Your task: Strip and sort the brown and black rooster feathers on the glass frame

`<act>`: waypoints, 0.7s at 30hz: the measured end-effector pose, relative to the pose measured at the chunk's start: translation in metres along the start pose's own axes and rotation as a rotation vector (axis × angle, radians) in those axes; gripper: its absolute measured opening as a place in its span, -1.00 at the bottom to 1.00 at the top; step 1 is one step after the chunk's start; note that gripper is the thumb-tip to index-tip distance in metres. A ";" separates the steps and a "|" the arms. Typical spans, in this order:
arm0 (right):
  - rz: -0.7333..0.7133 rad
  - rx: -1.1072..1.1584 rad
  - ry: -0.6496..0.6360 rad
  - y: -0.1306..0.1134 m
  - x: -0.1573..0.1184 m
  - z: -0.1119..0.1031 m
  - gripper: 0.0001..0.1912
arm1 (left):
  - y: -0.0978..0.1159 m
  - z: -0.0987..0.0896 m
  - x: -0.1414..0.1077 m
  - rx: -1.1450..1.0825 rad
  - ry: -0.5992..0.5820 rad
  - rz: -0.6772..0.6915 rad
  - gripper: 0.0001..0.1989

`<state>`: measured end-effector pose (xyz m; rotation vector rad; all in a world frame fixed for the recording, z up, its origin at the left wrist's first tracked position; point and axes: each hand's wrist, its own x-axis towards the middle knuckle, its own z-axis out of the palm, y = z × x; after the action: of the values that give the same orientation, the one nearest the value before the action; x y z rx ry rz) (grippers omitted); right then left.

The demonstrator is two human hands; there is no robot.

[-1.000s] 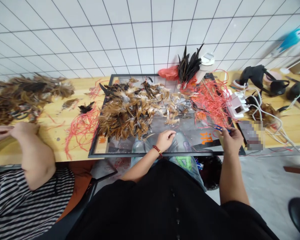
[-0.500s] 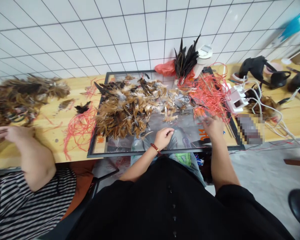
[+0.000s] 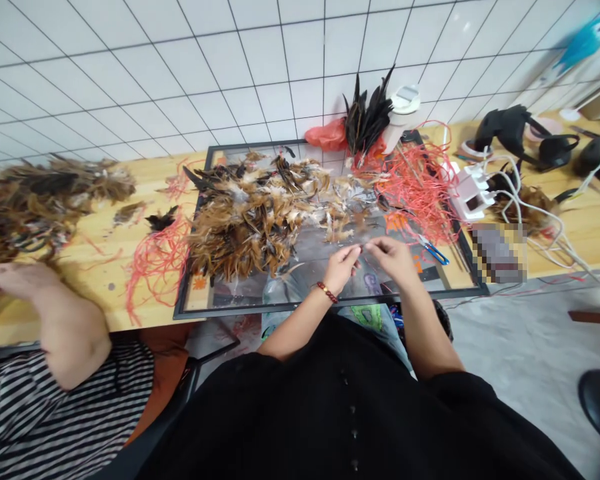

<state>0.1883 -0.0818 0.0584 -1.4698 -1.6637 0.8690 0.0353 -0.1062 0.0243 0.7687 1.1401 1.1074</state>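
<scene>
Feathers [image 3: 250, 230] near hands [image 3: 341, 269], fingertips [image 3: 373, 247] close together

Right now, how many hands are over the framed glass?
2: the left hand and the right hand, close together above the glass, right of the brown feathers. No others seem hidden there.

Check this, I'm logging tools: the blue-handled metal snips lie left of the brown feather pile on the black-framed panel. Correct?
Not left: the head view shows the blue-handled snips right of that brown feather pile on the panel.
</scene>
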 end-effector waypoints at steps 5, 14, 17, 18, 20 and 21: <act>-0.176 -0.172 -0.128 -0.010 0.013 0.039 -0.80 | 0.005 -0.011 0.017 -0.090 0.170 0.038 -0.77; 0.080 -0.645 0.040 -0.007 0.087 -0.014 -0.72 | 0.007 -0.026 0.025 -0.288 0.122 0.052 -0.67; 0.284 -0.787 0.122 0.005 0.118 -0.024 -0.66 | -0.001 -0.026 0.026 -0.120 0.057 0.075 -0.69; 0.321 -0.814 0.083 0.008 0.125 -0.024 -0.65 | -0.003 -0.026 0.026 -0.077 0.041 0.083 -0.69; 0.339 -0.842 0.002 0.014 0.132 -0.022 -0.67 | -0.007 -0.026 0.027 -0.033 0.020 0.096 -0.68; 0.322 -0.833 -0.014 0.016 0.132 -0.021 -0.70 | -0.008 -0.027 0.028 -0.029 0.018 0.104 -0.68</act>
<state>0.2051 0.0516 0.0672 -2.3338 -1.9378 0.3225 0.0129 -0.0834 0.0013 0.8038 1.1074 1.2170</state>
